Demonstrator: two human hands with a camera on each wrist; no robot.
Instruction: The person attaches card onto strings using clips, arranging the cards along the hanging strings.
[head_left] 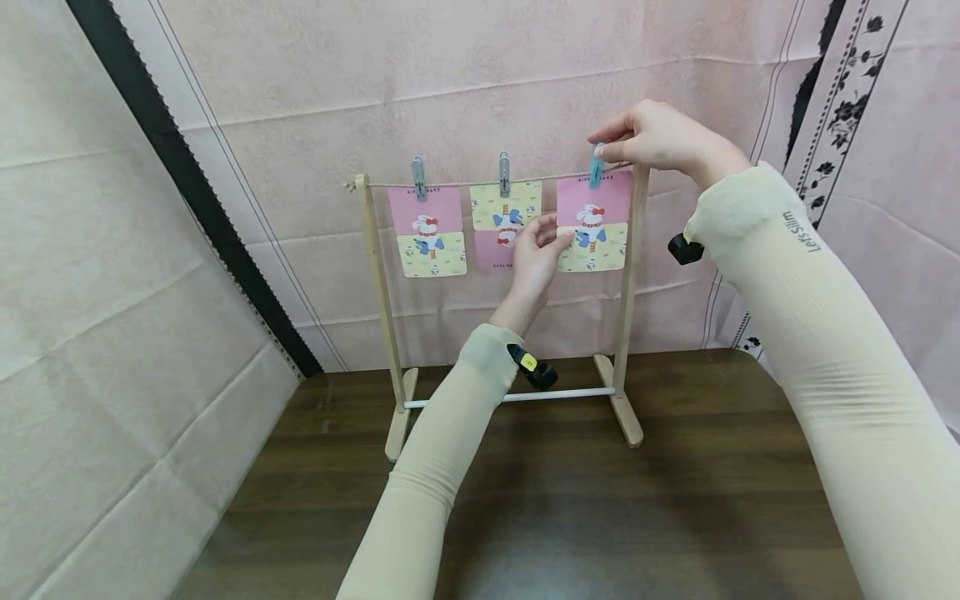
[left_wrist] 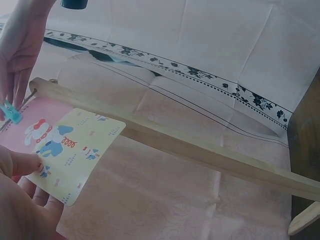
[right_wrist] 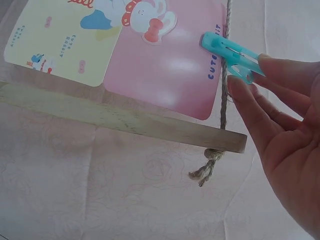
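My right hand [head_left: 667, 140] pinches a blue clothespin [head_left: 596, 167] between thumb and fingers at the rope's right end. In the right wrist view the clothespin [right_wrist: 225, 50] lies across the rope [right_wrist: 224, 95] and the pink card edge. My left hand [head_left: 534, 265] pinches the lower left edge of this pink and yellow rabbit card [head_left: 609, 242], thumb in front and fingers behind, as the left wrist view shows. Two similar cards hang to the left from grey-blue clothespins: one pink side up [head_left: 420, 217], the middle one [head_left: 487, 204] yellow side up, partly hidden by my left hand.
A wooden frame [head_left: 633, 250] with a white bottom bar [head_left: 558, 394] and flat feet carries the rope and stands on a dark wooden table [head_left: 570, 500]. Behind it hangs a pale pink cloth [head_left: 480, 100]; another cloth [head_left: 127, 350] closes off the left side.
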